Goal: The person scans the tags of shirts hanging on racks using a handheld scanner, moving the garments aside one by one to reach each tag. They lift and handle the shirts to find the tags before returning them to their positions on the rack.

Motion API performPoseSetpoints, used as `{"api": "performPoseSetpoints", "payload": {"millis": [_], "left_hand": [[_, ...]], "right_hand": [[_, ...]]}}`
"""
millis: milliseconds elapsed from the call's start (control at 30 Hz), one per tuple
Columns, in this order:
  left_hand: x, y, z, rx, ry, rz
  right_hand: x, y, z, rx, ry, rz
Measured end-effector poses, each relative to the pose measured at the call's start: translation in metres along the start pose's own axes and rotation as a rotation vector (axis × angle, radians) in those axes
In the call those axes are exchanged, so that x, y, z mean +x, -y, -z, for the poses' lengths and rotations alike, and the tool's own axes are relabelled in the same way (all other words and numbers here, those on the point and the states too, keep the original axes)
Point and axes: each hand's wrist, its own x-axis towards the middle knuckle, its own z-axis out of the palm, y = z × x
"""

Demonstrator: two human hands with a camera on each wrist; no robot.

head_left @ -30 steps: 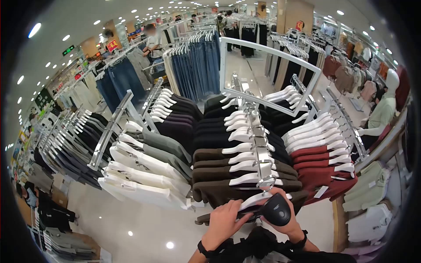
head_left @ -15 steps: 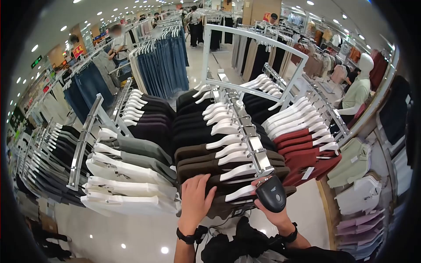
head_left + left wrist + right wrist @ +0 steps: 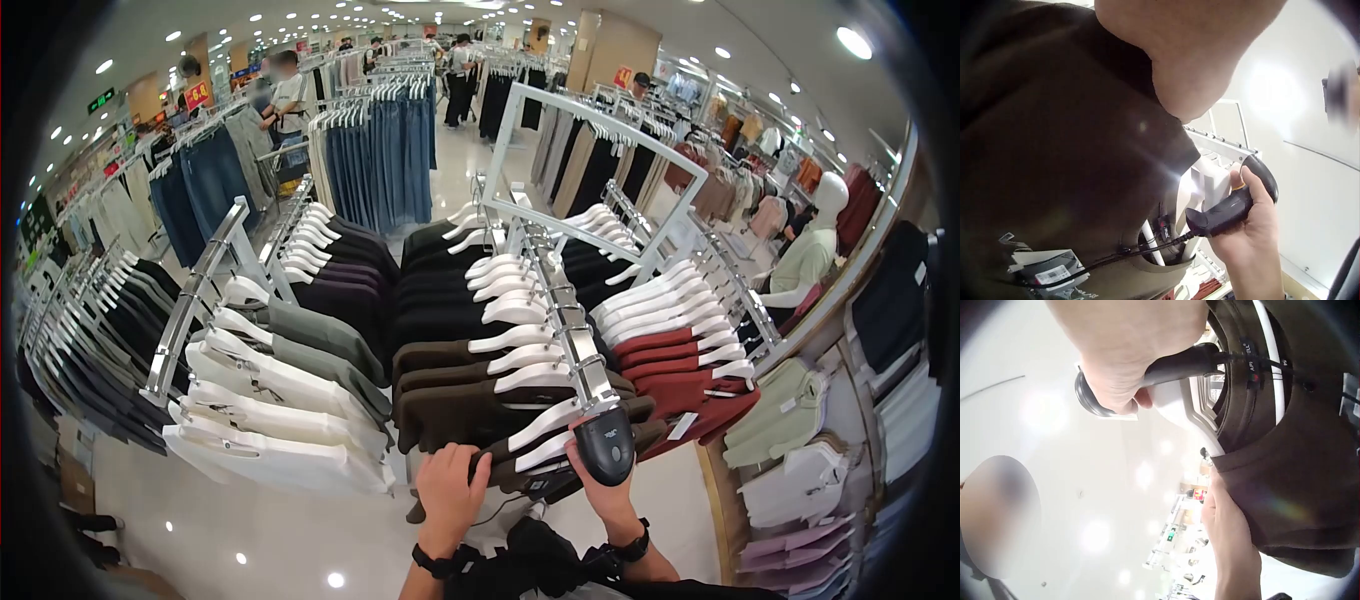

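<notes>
Brown and smooth, the garment point(image 3: 1066, 150) drapes from a curved, glossy white hanger point(image 3: 545, 452). The left hand point(image 3: 450, 492) grips the garment's shoulder; the right hand point(image 3: 1259, 228) clasps a bulbous black scanner point(image 3: 1229, 209) close to the hanger. One rectangular tag point(image 3: 1054, 275) lies against the garment.

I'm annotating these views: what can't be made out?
Left wrist: print on the hang tag, too small and blurred.
Right wrist: most fingers of the left hand, behind the brown top.
Head: most fingers of the right hand, behind the barcode scanner.
</notes>
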Motion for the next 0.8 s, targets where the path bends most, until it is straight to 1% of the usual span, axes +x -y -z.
{"api": "performPoseSetpoints", "payload": {"millis": [100,133,167,233,300,367,433,500,567,600,633,700,733,767,800], "left_hand": [[-0.006,-0.005,-0.004,-0.014,-0.050,0.035],[-0.009,-0.007,-0.003,-0.021,-0.028,0.083],[-0.009,-0.008,-0.004,-0.019,-0.032,0.078],[-0.009,-0.010,-0.003,-0.252,-0.166,0.165],[-0.013,0.010,-0.002,-0.214,-0.172,0.115],[0.003,0.013,0.011,-0.161,-0.189,0.073],[0.027,0.019,0.028,-0.070,-0.117,-0.047],[0.055,0.015,0.044,0.021,-0.056,-0.128],[0.075,0.022,0.046,0.155,0.033,-0.185],[0.079,0.025,0.044,0.193,0.055,-0.210],[0.079,0.028,0.039,0.193,0.061,-0.216],[0.077,0.031,0.030,0.132,0.152,-0.117],[0.076,0.026,0.031,0.117,0.109,-0.115],[0.074,0.028,0.033,0.116,0.111,-0.122],[0.071,0.030,0.038,0.121,0.169,-0.101]], "right_hand": [[0.002,-0.003,0.000,-0.051,-0.010,0.023],[0.003,-0.006,-0.002,-0.037,-0.034,0.035],[0.004,-0.007,-0.004,-0.033,-0.035,0.040],[0.003,-0.010,-0.007,-0.004,-0.080,0.058],[0.007,-0.007,-0.011,0.001,-0.066,0.056],[0.011,-0.003,-0.014,0.011,-0.059,0.053],[0.009,0.001,-0.017,0.062,-0.022,0.034],[0.007,-0.001,-0.020,0.037,-0.025,0.091],[0.005,-0.012,-0.024,0.036,-0.042,0.149],[0.004,-0.016,-0.025,0.033,-0.029,0.138],[0.003,-0.017,-0.024,0.034,-0.037,0.136],[0.006,-0.013,-0.024,-0.018,0.034,0.153],[0.004,-0.022,-0.024,0.003,0.037,0.168],[0.004,-0.023,-0.024,0.003,0.030,0.170],[0.004,-0.024,-0.025,0.020,0.034,0.155]]}}
